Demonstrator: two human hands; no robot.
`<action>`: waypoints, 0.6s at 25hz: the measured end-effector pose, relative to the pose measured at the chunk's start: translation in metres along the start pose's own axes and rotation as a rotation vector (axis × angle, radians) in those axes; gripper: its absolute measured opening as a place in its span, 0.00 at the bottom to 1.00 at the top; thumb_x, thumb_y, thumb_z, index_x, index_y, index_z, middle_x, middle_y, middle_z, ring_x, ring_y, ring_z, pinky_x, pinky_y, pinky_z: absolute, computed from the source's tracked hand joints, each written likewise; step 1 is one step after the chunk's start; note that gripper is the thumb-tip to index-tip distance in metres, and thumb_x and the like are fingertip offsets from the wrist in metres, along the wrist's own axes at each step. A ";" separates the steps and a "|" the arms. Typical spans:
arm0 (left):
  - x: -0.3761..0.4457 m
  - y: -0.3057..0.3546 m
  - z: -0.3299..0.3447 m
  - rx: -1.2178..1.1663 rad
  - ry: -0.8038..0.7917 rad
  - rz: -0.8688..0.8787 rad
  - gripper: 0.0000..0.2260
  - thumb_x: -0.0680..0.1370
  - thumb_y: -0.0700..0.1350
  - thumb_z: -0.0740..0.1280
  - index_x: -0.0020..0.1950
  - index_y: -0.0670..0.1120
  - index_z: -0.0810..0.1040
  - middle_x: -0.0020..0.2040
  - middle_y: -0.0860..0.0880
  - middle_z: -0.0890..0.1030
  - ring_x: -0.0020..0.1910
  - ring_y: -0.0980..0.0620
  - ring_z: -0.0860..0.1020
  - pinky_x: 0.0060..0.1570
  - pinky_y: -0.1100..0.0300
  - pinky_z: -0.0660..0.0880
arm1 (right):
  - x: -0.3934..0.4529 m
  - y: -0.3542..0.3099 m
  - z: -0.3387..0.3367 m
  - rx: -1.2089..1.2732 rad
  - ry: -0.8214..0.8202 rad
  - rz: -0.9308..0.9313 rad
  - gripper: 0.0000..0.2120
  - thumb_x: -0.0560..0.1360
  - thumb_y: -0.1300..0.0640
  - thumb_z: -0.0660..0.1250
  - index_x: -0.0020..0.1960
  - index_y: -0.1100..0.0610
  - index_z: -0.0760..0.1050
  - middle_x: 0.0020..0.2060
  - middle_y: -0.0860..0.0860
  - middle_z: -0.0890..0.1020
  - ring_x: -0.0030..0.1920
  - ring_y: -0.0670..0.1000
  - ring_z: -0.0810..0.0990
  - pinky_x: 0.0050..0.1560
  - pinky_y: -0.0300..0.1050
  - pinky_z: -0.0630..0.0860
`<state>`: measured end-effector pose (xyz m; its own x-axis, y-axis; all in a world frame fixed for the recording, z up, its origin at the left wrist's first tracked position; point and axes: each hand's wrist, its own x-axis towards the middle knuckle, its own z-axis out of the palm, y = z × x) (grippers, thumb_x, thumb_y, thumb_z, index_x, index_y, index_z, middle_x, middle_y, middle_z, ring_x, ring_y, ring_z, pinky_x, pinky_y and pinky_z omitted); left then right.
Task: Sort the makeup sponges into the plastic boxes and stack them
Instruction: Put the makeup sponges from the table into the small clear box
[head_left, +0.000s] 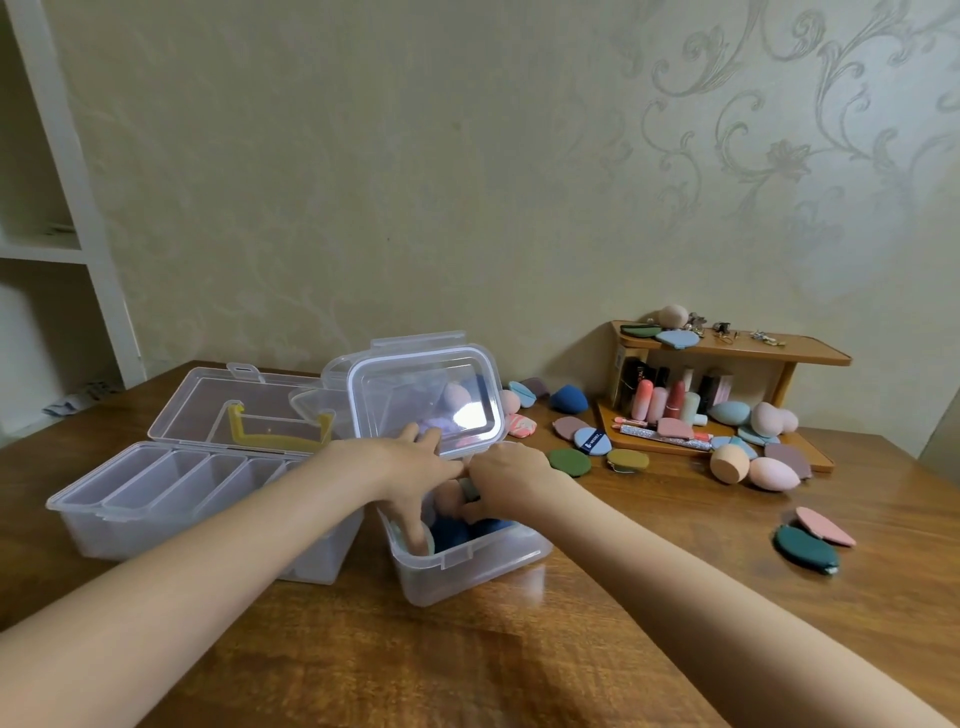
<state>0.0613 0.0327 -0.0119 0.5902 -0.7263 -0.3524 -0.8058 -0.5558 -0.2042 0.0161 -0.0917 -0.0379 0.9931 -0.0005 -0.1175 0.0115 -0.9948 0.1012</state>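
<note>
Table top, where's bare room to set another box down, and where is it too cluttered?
The table is bare in front, between both forearms and nearer than the small open box. Another bare patch lies right of that box, short of the dark green puff. It is crowded between the box's raised lid and the wooden rack, where sponges and puffs are scattered.

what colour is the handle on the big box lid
Yellow; the handle shows through the open clear lid in the head view.
</note>
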 end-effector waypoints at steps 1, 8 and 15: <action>0.001 0.002 0.001 -0.029 0.002 -0.012 0.36 0.70 0.58 0.70 0.73 0.53 0.57 0.71 0.44 0.57 0.70 0.42 0.55 0.65 0.47 0.67 | 0.001 0.000 0.001 -0.004 0.017 -0.003 0.20 0.75 0.47 0.64 0.61 0.59 0.74 0.55 0.56 0.79 0.54 0.54 0.77 0.49 0.46 0.72; 0.014 0.025 0.027 -0.014 0.313 -0.113 0.33 0.73 0.67 0.59 0.70 0.48 0.60 0.67 0.42 0.60 0.66 0.40 0.59 0.65 0.46 0.62 | -0.007 0.004 0.003 0.156 0.077 0.064 0.18 0.76 0.42 0.61 0.47 0.57 0.74 0.47 0.55 0.78 0.42 0.51 0.71 0.43 0.45 0.70; 0.022 0.012 0.013 -0.088 0.311 0.011 0.29 0.74 0.61 0.64 0.70 0.51 0.61 0.67 0.46 0.63 0.66 0.45 0.62 0.62 0.50 0.67 | -0.016 0.044 -0.015 0.381 -0.146 -0.031 0.17 0.75 0.58 0.66 0.63 0.58 0.74 0.58 0.54 0.80 0.57 0.53 0.79 0.57 0.43 0.77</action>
<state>0.0640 0.0151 -0.0344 0.5785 -0.8138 -0.0559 -0.8132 -0.5701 -0.1168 0.0026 -0.1337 -0.0162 0.9656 0.0433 -0.2565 -0.0299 -0.9610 -0.2748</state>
